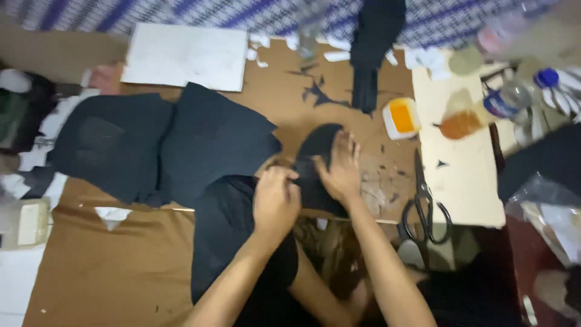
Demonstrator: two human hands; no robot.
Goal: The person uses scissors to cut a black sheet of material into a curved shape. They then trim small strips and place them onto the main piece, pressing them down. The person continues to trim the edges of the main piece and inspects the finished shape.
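— What containers do you see?

— One small white tub (402,117) with orange contents, right of centre; two clear bottles (507,98) with blue caps, upper right; a white board (184,56), upper left.

— Tools?

— One pair of black scissors (425,206), lower right.

— Your hands?

— At centre frame, my left hand (275,200) is curled, pinching the edge of a black fabric piece (318,163). My right hand (340,166) lies flat on it, fingers spread, pressing it to the brown table (109,266).
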